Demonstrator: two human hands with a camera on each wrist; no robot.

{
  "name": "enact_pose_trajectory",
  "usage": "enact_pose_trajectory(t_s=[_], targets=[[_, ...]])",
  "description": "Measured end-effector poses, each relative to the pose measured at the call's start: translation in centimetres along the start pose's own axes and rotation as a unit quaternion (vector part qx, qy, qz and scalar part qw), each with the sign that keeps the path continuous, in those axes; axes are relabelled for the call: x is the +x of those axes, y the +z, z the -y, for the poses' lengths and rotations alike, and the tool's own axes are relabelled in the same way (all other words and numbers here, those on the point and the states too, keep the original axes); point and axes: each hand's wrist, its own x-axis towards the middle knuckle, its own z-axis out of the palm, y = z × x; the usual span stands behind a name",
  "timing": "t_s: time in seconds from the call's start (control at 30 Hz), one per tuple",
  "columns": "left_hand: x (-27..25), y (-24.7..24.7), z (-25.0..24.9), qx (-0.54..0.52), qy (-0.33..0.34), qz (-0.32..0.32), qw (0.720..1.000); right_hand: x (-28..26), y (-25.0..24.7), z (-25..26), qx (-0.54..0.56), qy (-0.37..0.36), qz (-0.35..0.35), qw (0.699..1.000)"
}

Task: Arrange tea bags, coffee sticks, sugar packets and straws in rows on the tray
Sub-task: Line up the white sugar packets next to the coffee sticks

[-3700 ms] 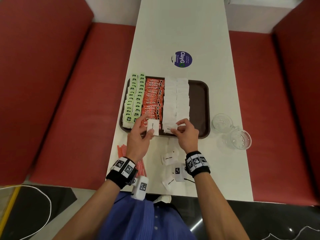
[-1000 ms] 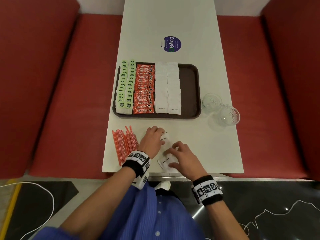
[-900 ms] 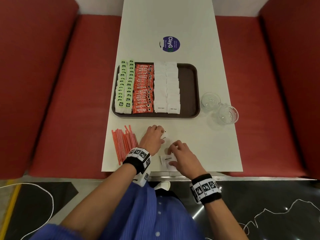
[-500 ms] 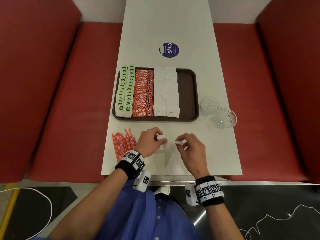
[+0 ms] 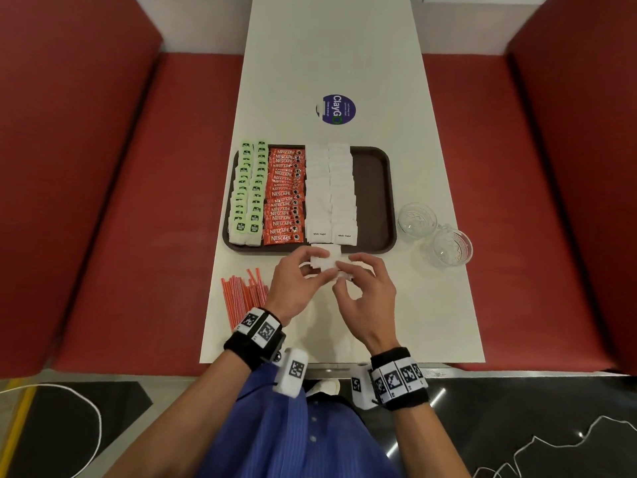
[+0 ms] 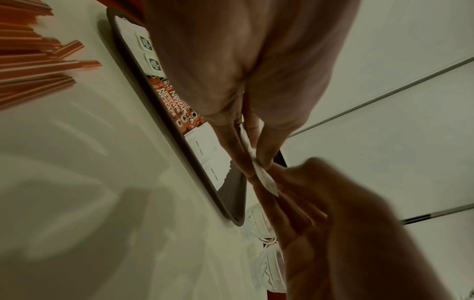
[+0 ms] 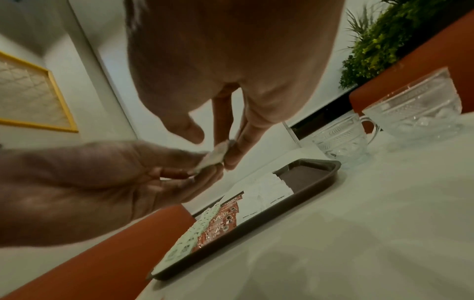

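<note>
The left hand (image 5: 296, 281) and the right hand (image 5: 365, 291) are close together, just above the table (image 5: 413, 305). Both pinch a small stack of white sugar packets (image 5: 325, 260) between thumb and fingers. The tray (image 5: 377, 198) sits just past the fingertips. On it, far from the hands on the left side, are two rows of green tea bags (image 5: 249, 194). Next come the orange coffee sticks (image 5: 284, 198), then two rows of white sugar (image 5: 331, 191). The tray part in front of the right hand is bare. The red straws (image 5: 243, 294) lie on the table just beside the left wrist. To do this step well, I think the hands should square up the packets, keep them flat, and lay them in line with the white rows so nothing gets bumped. It is hard to tell how many packets are in the stack, because fingers cover much of it. Both wrist views are dim and blurry. Two glass cups (image 5: 434, 232) stand off past the right hand.
</note>
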Motion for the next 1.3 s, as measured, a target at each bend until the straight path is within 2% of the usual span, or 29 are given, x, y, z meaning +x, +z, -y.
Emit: enact_pose_trajectory(t_s=[0.1, 0.2, 0.27, 0.4, 0.5, 0.7, 0.83, 0.93, 1.03, 1.1, 1.17, 1.23, 1.3], targets=[[0.5, -0.4, -0.1, 0.004, 0.026, -0.012, 1.0, 1.1, 0.0, 0.3, 0.092, 0.092, 0.018, 0.991], [1.3, -0.8, -0.1, 0.029, 0.043, -0.023, 0.998, 2.7, -0.3, 0.1, 0.148, 0.16, 0.076, 0.973], [1.9, -1.2, 0.3, 0.051, 0.053, -0.044, 0.996, 3.9, 0.0, -0.5, 0.136, 0.177, 0.102, 0.969], [3.1, -2.7, 1.2, 0.05, 0.034, -0.122, 0.991, 6.9, 1.4, -1.9, 0.079, 0.182, 0.062, 0.978], [3.2, -3.8, 1.5, 0.061, 0.033, -0.15, 0.986, 9.1, 2.9, -2.7, 0.046, 0.172, 0.062, 0.982], [3.0, -4.7, 2.1, 0.031, 0.031, -0.154, 0.987, 10.7, 6.3, -3.7, -0.047, 0.144, 0.123, 0.981], [2.8, -4.4, 2.4, 0.017, 0.022, -0.141, 0.99, 10.9, 7.0, -4.2, -0.189, 0.056, 0.138, 0.971], [3.0, -4.2, 2.5, 0.015, 0.019, -0.139, 0.99, 11.0, 6.9, -4.0, -0.264, -0.006, 0.152, 0.952], [3.3, -3.7, 2.5, 0.007, 0.018, -0.131, 0.991, 10.9, 6.7, -4.1, -0.286, -0.011, 0.152, 0.946], [3.6, -3.3, 2.5, 0.004, 0.019, -0.126, 0.992, 10.8, 6.2, -3.9, -0.231, 0.013, 0.138, 0.963], [3.9, -3.0, 2.4, -0.001, 0.022, -0.121, 0.992, 10.5, 5.2, -2.9, -0.09, 0.065, 0.129, 0.985], [4.3, -2.6, 2.3, -0.015, 0.021, -0.115, 0.993, 10.0, 4.3, -1.9, 0.041, 0.12, 0.139, 0.982], [4.4, -2.1, 2.1, -0.032, 0.024, -0.103, 0.994, 9.2, 3.8, -1.4, 0.088, 0.142, 0.149, 0.975]])
